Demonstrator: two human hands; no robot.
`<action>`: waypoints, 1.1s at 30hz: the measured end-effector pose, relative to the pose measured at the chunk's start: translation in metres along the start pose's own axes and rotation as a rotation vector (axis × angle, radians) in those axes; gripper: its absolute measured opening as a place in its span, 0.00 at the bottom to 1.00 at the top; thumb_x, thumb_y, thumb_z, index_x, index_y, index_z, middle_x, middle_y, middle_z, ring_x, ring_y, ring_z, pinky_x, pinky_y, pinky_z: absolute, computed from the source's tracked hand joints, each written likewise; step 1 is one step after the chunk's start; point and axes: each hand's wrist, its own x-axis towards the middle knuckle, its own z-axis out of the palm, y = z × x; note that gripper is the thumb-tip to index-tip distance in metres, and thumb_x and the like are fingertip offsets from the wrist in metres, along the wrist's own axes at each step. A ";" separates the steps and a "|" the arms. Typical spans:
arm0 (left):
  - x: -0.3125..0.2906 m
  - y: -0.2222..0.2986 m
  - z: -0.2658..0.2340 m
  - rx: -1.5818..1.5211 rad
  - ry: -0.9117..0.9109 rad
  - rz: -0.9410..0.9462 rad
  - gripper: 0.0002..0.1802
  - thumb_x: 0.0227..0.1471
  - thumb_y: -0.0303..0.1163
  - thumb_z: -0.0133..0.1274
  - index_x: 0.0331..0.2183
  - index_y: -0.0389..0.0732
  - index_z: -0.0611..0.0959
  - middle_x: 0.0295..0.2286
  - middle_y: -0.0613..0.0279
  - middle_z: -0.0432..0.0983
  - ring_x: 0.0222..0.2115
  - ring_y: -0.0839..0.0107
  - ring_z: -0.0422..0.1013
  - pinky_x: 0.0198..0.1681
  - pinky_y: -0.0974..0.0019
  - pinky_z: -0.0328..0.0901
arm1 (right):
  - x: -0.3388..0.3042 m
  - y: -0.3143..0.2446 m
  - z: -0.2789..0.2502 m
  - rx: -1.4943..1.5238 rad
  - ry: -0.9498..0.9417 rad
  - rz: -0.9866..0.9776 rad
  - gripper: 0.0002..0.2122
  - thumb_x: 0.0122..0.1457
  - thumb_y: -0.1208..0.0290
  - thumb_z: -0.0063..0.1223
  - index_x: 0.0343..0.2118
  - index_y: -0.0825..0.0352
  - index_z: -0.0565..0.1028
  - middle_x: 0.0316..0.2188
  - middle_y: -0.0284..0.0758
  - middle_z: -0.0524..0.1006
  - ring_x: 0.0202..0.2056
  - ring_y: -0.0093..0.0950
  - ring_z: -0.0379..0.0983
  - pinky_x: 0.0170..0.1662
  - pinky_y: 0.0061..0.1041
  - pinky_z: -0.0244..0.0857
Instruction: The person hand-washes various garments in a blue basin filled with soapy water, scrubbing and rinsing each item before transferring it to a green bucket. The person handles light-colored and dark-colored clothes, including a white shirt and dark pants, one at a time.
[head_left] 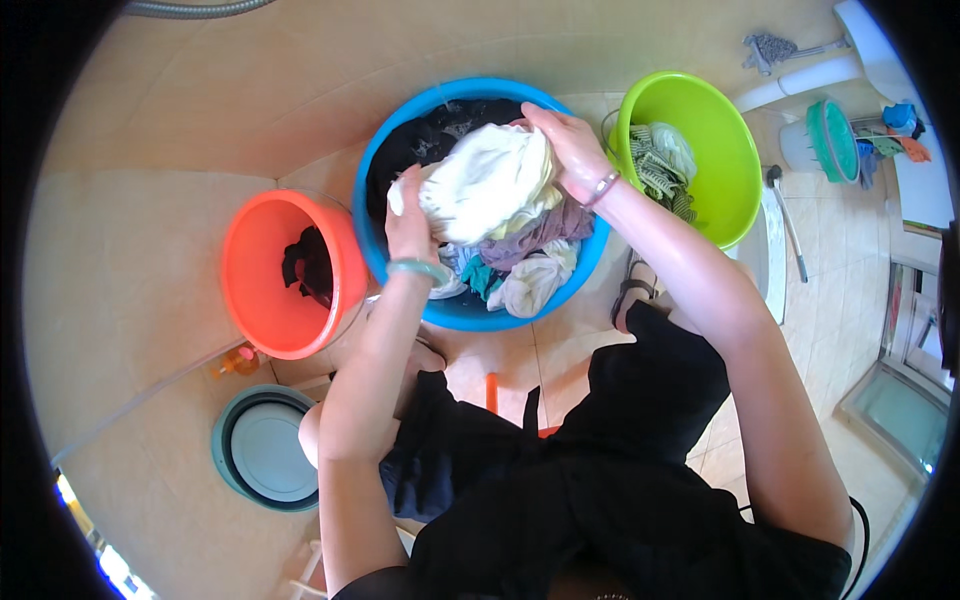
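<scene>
Two arms [700, 260] outstretched; left hand [408, 222], right hand [570, 148] gripping white cloth [488, 182] from opposite sides.

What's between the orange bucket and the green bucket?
In the head view, a blue basin of clothes stands between orange bucket and green bucket; left hand and right hand hold white cloth over it.

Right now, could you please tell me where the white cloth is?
In the head view's upper middle, the white cloth is held between the left hand and the right hand, over the blue basin.
</scene>
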 end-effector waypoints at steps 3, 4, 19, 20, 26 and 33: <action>0.014 0.009 -0.004 -0.248 -0.074 -0.330 0.29 0.59 0.53 0.44 0.51 0.41 0.74 0.49 0.60 0.73 0.46 0.60 0.72 0.52 0.55 0.65 | -0.016 -0.013 -0.007 -0.217 -0.172 -0.072 0.12 0.57 0.64 0.58 0.36 0.71 0.76 0.37 0.35 0.77 0.39 0.22 0.73 0.44 0.23 0.68; 0.012 0.011 0.001 -0.291 -0.117 -0.353 0.29 0.59 0.54 0.43 0.52 0.41 0.74 0.49 0.59 0.73 0.47 0.59 0.71 0.53 0.54 0.64 | -0.020 -0.017 -0.015 -0.287 -0.215 -0.077 0.13 0.57 0.65 0.59 0.37 0.71 0.76 0.39 0.36 0.77 0.41 0.22 0.73 0.45 0.23 0.67; -0.067 -0.005 0.218 0.055 -0.593 -0.150 0.31 0.52 0.47 0.59 0.52 0.40 0.72 0.44 0.59 0.75 0.41 0.69 0.73 0.45 0.63 0.68 | -0.074 -0.144 -0.133 -0.603 0.347 -0.514 0.22 0.46 0.83 0.51 0.48 0.68 0.73 0.41 0.35 0.78 0.43 0.27 0.74 0.48 0.27 0.67; -0.077 -0.009 0.238 0.275 -0.454 -0.140 0.33 0.48 0.48 0.62 0.50 0.40 0.73 0.42 0.60 0.77 0.38 0.70 0.74 0.42 0.66 0.68 | -0.077 -0.153 -0.155 -0.734 0.507 -0.543 0.21 0.46 0.81 0.52 0.47 0.67 0.74 0.40 0.37 0.79 0.43 0.29 0.74 0.47 0.27 0.67; -0.023 -0.119 0.260 0.341 -0.389 -0.250 0.17 0.53 0.47 0.58 0.39 0.46 0.79 0.39 0.64 0.76 0.38 0.70 0.72 0.37 0.58 0.68 | -0.085 -0.151 -0.227 -1.304 0.837 -0.489 0.23 0.46 0.70 0.56 0.49 0.58 0.75 0.43 0.44 0.77 0.46 0.41 0.73 0.50 0.32 0.66; -0.014 -0.180 0.237 0.311 -0.396 0.285 0.28 0.58 0.35 0.52 0.58 0.47 0.65 0.48 0.60 0.70 0.46 0.73 0.68 0.40 0.69 0.66 | -0.056 -0.106 -0.293 -1.089 0.436 -0.395 0.27 0.45 0.73 0.57 0.53 0.56 0.73 0.49 0.38 0.76 0.50 0.36 0.71 0.55 0.26 0.62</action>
